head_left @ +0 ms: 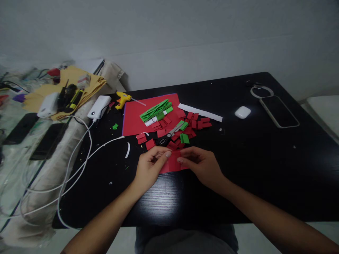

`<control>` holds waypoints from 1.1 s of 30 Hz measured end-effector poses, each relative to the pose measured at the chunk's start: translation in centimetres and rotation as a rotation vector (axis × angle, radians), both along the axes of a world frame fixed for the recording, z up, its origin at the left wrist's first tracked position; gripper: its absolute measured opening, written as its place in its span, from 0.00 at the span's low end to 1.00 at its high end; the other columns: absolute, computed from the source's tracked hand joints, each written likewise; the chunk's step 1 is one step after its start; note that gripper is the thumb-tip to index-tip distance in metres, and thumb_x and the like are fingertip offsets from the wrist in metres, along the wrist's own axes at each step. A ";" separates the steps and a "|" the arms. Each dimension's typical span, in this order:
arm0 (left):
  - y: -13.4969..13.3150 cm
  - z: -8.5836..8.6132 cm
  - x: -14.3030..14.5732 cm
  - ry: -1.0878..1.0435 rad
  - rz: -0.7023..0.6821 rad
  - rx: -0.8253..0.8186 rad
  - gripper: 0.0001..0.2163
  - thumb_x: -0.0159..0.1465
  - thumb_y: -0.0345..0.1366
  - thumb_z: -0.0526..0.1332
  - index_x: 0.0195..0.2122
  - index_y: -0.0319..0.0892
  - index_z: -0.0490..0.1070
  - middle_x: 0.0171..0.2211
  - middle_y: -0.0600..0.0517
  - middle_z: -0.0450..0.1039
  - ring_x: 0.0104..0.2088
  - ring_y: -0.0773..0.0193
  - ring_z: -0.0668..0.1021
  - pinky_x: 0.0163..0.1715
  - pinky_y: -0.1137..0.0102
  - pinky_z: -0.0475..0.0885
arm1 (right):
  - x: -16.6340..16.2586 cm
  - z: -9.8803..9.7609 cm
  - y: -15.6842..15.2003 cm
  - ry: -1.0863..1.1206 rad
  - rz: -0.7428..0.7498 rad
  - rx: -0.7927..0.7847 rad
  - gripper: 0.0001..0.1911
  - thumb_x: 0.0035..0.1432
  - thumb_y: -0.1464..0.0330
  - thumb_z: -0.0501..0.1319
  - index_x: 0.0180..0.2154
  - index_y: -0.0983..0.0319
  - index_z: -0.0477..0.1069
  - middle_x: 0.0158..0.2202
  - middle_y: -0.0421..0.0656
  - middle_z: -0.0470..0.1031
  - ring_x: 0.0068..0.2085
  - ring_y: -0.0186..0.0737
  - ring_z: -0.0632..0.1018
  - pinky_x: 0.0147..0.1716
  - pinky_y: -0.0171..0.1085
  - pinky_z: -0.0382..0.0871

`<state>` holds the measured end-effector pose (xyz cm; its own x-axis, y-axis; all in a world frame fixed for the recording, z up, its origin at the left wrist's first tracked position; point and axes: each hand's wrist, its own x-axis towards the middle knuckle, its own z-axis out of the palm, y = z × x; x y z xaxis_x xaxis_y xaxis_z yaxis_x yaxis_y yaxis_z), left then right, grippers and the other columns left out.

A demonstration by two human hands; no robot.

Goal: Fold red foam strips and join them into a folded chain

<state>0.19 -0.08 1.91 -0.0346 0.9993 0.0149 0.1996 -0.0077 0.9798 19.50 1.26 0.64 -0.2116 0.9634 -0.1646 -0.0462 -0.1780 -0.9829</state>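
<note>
My left hand [151,165] and my right hand [201,164] both pinch a small red paper piece [173,162] just above the black table [265,165], fingers curled onto its edges. Right behind the hands lies a heap of several small folded red pieces [194,121], with a few green pieces [184,138] among them. Scissors [169,135] rest in that heap. Farther back a red paper sheet [135,116] carries folded green strips [156,110].
A yellow glue gun [122,99], a white power bank [99,107] and white cables [79,165] lie at the left. A white paper strip [200,112], an earbud case [242,112] and a phone [279,111] sit at the right. Clutter covers the left side surface.
</note>
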 end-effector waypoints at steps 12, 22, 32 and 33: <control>-0.1 -0.1 0.0 0.032 0.004 0.011 0.08 0.65 0.40 0.68 0.36 0.41 0.81 0.28 0.52 0.80 0.28 0.66 0.77 0.30 0.73 0.73 | 0.0 0.1 -0.1 -0.012 0.012 0.026 0.13 0.52 0.60 0.75 0.37 0.58 0.82 0.35 0.42 0.85 0.36 0.43 0.85 0.34 0.39 0.83; 0.2 0.3 0.1 -0.110 0.030 -0.045 0.11 0.66 0.43 0.67 0.36 0.40 0.77 0.25 0.54 0.75 0.27 0.67 0.76 0.31 0.73 0.72 | -0.1 0.2 0.0 0.046 0.057 0.019 0.15 0.51 0.62 0.76 0.38 0.58 0.77 0.37 0.42 0.83 0.39 0.41 0.84 0.42 0.39 0.81; -0.3 -0.1 -0.3 0.187 -0.214 0.192 0.14 0.67 0.35 0.66 0.54 0.43 0.74 0.40 0.49 0.80 0.35 0.64 0.81 0.37 0.71 0.76 | 0.4 1.0 0.1 -0.083 -0.006 0.214 0.06 0.60 0.67 0.68 0.41 0.56 0.82 0.40 0.42 0.84 0.41 0.43 0.84 0.43 0.40 0.79; -0.4 -0.2 -0.4 0.243 -0.242 0.232 0.15 0.67 0.35 0.67 0.54 0.44 0.74 0.43 0.48 0.81 0.37 0.63 0.82 0.39 0.70 0.76 | 0.4 1.0 0.1 -0.074 -0.004 0.205 0.06 0.60 0.67 0.68 0.41 0.55 0.82 0.40 0.42 0.85 0.42 0.43 0.84 0.44 0.40 0.79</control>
